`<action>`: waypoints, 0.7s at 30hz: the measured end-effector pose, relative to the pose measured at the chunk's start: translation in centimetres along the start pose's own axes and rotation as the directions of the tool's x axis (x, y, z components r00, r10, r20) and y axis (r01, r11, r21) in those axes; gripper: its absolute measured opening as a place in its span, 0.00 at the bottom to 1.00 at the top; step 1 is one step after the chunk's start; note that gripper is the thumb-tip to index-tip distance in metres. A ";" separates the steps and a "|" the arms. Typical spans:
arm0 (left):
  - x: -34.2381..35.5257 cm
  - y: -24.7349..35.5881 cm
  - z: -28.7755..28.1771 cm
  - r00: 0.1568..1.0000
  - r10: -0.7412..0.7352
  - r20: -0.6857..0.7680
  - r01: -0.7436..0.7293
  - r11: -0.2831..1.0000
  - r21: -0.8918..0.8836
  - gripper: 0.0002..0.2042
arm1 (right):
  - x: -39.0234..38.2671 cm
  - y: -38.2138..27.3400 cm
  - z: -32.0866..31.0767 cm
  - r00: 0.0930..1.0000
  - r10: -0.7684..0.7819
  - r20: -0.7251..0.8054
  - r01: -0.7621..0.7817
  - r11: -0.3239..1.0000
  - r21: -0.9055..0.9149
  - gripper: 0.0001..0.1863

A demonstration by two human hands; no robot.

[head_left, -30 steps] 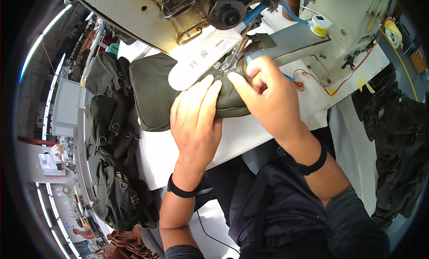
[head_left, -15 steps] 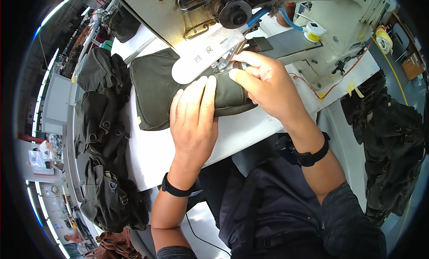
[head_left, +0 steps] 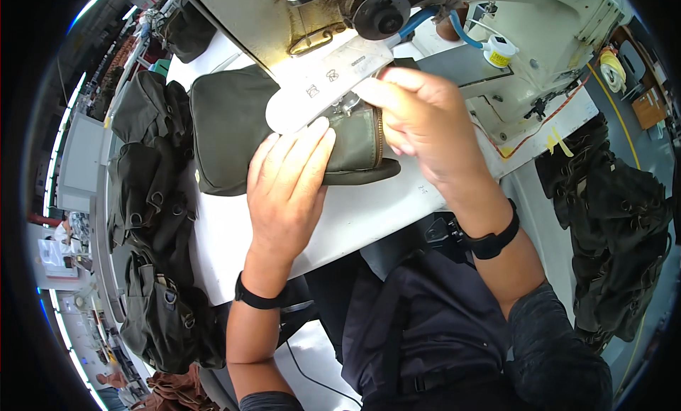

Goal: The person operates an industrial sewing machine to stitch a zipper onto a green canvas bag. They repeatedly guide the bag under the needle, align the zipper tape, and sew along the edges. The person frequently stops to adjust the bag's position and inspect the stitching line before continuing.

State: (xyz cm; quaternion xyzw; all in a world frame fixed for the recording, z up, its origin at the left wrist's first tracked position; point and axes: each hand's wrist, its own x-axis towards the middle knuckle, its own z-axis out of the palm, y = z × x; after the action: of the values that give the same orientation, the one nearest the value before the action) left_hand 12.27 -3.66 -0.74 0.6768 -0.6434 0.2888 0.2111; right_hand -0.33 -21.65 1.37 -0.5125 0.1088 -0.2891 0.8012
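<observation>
A dark green fabric bag (head_left: 228, 130) lies on the white worktable under the head of a sewing machine (head_left: 252, 17). My left hand (head_left: 287, 194) rests on the bag's near side, fingers stretched out over the fabric. At the bag's right end, beside a brass-toned zipper (head_left: 379, 138), my right hand (head_left: 429, 123) is closed with thumb and forefinger together. Blur and the fingers hide whatever is in that pinch. A white light bar (head_left: 326, 84) slants over the bag and covers part of the stitching area. A metal presser foot (head_left: 347, 103) shows just below the bar.
Several dark green bags (head_left: 145, 187) are heaped along the table's left edge. More dark green bags (head_left: 613, 226) hang at the right. A blue hose (head_left: 461, 29) runs to a white round fitting (head_left: 499, 52) on the machine. Brown fabric (head_left: 174, 390) lies at the lower left.
The bag has shifted left, with my left hand moving left on it. My right hand has come slightly upward off the bag's right end, uncovering more of the zipper.
</observation>
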 end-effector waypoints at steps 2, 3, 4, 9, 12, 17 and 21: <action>0.2 -0.5 -0.2 0.999 0.041 0.026 -0.041 0.999 0.012 0.28 | 0.0 -1.1 -0.1 0.999 0.002 0.033 -0.003 1.000 0.026 0.12; 0.5 -0.7 -0.3 0.998 0.059 0.027 -0.060 0.998 0.025 0.27 | -0.1 -0.9 -0.1 0.999 -0.041 -0.004 0.040 0.994 -0.099 0.12; 0.6 -0.7 -0.4 0.997 0.078 0.028 -0.079 0.996 0.037 0.26 | -0.1 -0.8 0.0 0.995 -0.088 -0.035 0.078 0.971 -0.225 0.11; 0.7 0.3 -0.1 0.999 0.043 -0.003 -0.043 0.999 0.018 0.22 | -2.6 3.1 -1.4 0.743 -0.602 0.292 0.555 0.310 -0.772 0.12; 0.7 0.7 0.0 0.999 0.034 -0.023 -0.033 0.999 0.030 0.17 | -2.7 3.5 -1.5 0.676 -0.604 0.423 0.561 0.049 -0.827 0.16; 0.6 0.8 0.3 1.000 -0.013 -0.015 0.013 1.000 -0.009 0.20 | -2.4 4.2 -1.5 0.657 -0.628 0.417 0.550 0.020 -0.835 0.17; 0.8 0.7 0.3 0.999 -0.031 -0.017 0.030 0.999 -0.035 0.21 | -2.2 4.3 -1.6 0.663 -0.630 0.405 0.546 0.036 -0.837 0.17</action>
State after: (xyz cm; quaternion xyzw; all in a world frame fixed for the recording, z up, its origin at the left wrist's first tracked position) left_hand 11.60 -4.55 -0.48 0.6801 -0.6361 0.2803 0.2330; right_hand -1.32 -20.24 -3.42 -0.8516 0.0608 -0.4935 0.1660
